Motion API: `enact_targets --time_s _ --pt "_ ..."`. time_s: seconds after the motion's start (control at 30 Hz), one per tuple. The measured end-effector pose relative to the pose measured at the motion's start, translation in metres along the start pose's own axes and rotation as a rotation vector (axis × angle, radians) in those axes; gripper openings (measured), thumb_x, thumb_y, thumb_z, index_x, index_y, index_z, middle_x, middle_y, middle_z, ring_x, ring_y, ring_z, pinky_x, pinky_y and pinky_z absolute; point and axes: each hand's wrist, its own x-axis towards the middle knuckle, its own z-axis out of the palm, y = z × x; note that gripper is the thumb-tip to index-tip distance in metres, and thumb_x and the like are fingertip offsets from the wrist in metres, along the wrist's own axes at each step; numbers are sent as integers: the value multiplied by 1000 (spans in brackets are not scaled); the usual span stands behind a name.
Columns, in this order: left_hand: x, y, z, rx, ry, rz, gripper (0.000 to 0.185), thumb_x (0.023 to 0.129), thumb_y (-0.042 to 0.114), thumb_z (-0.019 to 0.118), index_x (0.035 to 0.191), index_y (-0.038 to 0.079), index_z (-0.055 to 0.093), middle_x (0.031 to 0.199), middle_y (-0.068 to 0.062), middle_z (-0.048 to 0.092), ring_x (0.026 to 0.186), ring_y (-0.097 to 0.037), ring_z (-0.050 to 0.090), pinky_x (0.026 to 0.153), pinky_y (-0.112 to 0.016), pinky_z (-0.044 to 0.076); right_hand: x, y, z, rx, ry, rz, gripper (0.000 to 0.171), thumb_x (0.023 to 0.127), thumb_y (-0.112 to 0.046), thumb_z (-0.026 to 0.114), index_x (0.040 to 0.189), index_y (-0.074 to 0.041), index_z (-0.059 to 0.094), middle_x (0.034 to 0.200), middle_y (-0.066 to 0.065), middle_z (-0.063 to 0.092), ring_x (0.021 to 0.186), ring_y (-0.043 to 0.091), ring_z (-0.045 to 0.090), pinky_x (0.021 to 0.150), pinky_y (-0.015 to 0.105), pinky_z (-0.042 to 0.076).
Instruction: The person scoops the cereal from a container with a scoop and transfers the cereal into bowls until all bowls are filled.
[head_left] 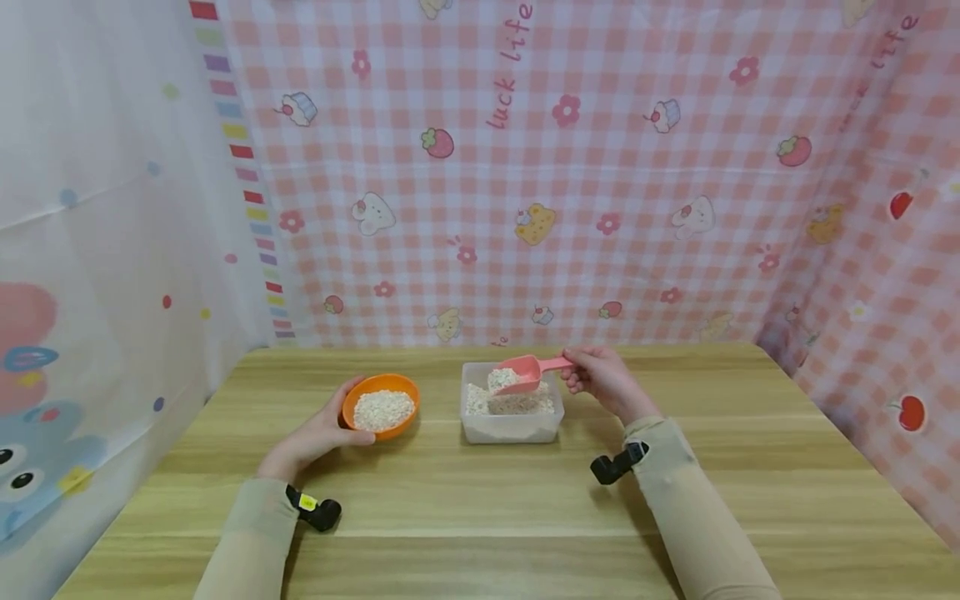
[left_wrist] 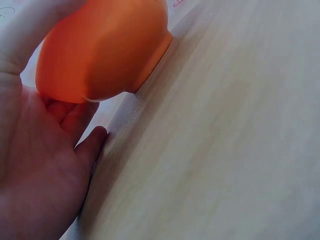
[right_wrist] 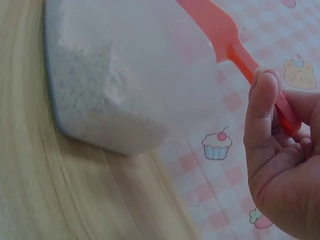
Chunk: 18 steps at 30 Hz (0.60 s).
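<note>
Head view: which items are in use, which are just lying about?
In use:
- orange bowl, cupped by left hand
- pink scoop, gripped by right hand
- clear tub of flakes

Lying about:
- nothing else on the wooden table; checked cloth is backdrop

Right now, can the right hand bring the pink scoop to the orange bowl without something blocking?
Probably yes. The right hand holds the pink scoop above the clear container; only bare table separates it from the orange bowl.
</note>
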Motion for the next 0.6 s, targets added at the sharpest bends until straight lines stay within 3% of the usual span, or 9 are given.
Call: enact_targets --time_s 0.27,0.47,0.6 --pt "-3 0 -2 0 5 -16 108 78 17 82 155 11 6 156 -24 15 142 -40 14 112 -60 9 7 -3 19 -27 -9 -28 27 102 -14 48 109 10 60 68 3 62 57 8 57 55 21 51" --pt "-3 0 -1 -1 2 -11 107 77 18 82 155 12 8 155 -24 16 140 -40 17 112 -59 10 15 -8 42 -61 -44 -67 25 103 -15 47 104 6 61 67 3 61 56 9 56 54 22 51" --pt "-2 1 -1 15 18 -18 107 78 19 82 155 13 9 155 -23 17 141 -40 17 112 -59 11 20 -11 59 -63 -74 -81 28 103 -13 47 110 10 60 67 3 62 56 9 57 54 22 51"
